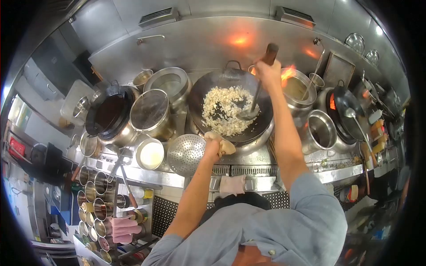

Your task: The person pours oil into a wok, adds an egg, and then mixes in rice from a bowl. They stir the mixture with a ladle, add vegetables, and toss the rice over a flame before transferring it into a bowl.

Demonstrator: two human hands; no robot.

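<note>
A large black wok point(202, 91) sits over the middle burner, with a loose layer of pale, finely chopped food point(222, 99) that looks like fried rice. My right hand point(270, 74) is closed around the handle of a ladle point(245, 115), whose bowl rests among the food on the wok's right side. At the near rim of the wok, my left hand point(214, 148) is closed on a folded tan cloth point(227, 147). The cloth presses against the rim; whether a wok handle lies under it is hidden. Just left of that hand is a perforated strainer point(184, 155).
Flames point(288, 74) rise behind my right forearm. Beside the wok stand a lidded pot point(151, 111), a bowl of white contents point(151, 154) and a steel pot point(321, 128). Another wok point(350, 111) holds a ladle at right; a dark-filled wok point(108, 113) is at left. Several seasoning containers point(101, 182) stand lower left.
</note>
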